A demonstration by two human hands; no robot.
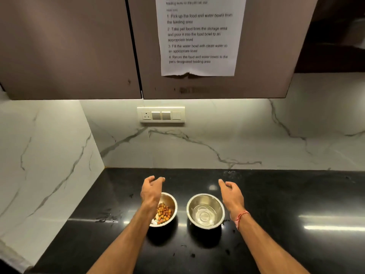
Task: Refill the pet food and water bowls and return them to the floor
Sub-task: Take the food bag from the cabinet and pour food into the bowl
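Two small steel bowls stand side by side on the black countertop [276, 194]. The left one, the food bowl [170, 200], holds orange and brown kibble. Clear water fills the bottom of the water bowl [205, 210] on the right. My left hand [151, 191] hovers above the food bowl's far left rim, fingers loosely curled, holding nothing, and hides part of the bowl. Just right of the water bowl hangs my right hand [231, 194], fingers apart and empty, with a red thread at the wrist.
A marble wall closes the counter on the left [49, 165] and at the back. A switch panel [161, 115] sits on the back wall. Brown cabinets [79, 46] hang overhead, with a printed instruction sheet [199, 36] taped on. Water drops speckle the counter.
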